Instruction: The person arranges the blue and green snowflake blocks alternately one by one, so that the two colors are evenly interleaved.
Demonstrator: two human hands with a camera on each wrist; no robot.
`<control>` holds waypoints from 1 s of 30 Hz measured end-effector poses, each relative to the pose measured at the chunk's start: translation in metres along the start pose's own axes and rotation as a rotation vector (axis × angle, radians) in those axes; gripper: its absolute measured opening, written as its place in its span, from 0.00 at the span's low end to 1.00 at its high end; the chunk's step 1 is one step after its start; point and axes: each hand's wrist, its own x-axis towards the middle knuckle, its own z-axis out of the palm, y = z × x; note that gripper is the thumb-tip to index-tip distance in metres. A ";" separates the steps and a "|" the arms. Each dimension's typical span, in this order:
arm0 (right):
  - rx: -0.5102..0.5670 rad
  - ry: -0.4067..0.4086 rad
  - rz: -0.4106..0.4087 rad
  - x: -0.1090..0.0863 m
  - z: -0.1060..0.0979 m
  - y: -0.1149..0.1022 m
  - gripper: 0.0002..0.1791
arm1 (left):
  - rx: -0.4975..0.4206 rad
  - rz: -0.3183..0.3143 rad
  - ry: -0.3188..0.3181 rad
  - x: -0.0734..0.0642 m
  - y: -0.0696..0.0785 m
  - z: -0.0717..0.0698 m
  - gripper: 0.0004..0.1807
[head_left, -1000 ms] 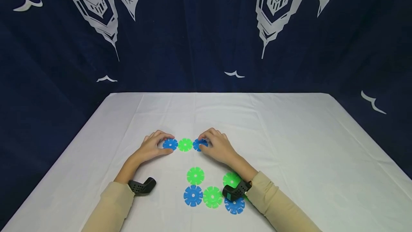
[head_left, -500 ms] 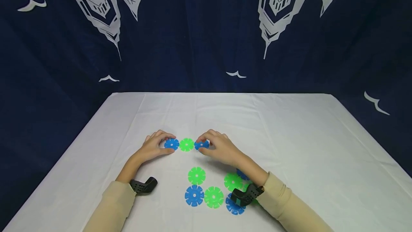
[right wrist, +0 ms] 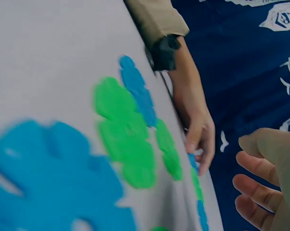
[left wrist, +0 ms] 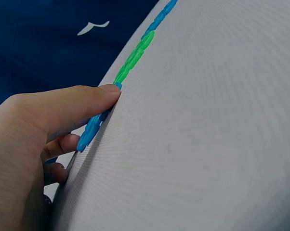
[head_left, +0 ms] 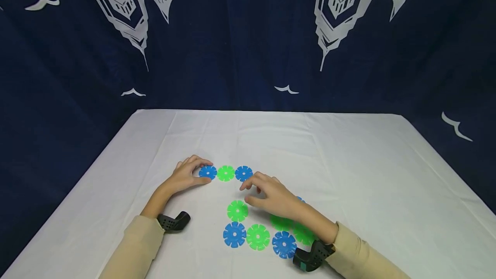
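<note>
In the head view three notched plastic discs lie in a row on the white cloth: a left blue disc (head_left: pixel 208 173), a green disc (head_left: pixel 226 173) and a right blue disc (head_left: pixel 243 173). My left hand (head_left: pixel 185 176) holds the left blue one by its rim between thumb and fingers; the left wrist view shows the thumb (left wrist: pixel 99 98) on its near edge. My right hand (head_left: pixel 273 195) hovers below the row's right end, fingers loosely bent around nothing. In the right wrist view the fingers (right wrist: pixel 256 187) are apart from any disc.
Nearer me lie more discs: a green one (head_left: pixel 237 211), a blue one (head_left: pixel 234 234), another green (head_left: pixel 258 237) and another blue (head_left: pixel 284 244). Several others sit partly under the right forearm. A dark blue curtain (head_left: pixel 232 55) hangs behind the white table (head_left: pixel 368 162).
My right hand has let go of the right blue disc and drawn back towards me and to the right. My left hand stays at the left blue disc.
</note>
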 end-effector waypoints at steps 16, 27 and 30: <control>0.067 0.040 0.023 -0.011 0.026 0.017 0.13 | -0.010 0.004 -0.001 0.001 -0.002 0.001 0.25; 0.034 0.049 -0.017 -0.012 0.031 0.024 0.16 | 0.005 0.012 0.006 0.000 -0.002 0.002 0.25; 0.012 0.034 -0.028 -0.012 0.032 0.025 0.17 | 0.006 0.012 0.007 0.000 -0.002 0.002 0.25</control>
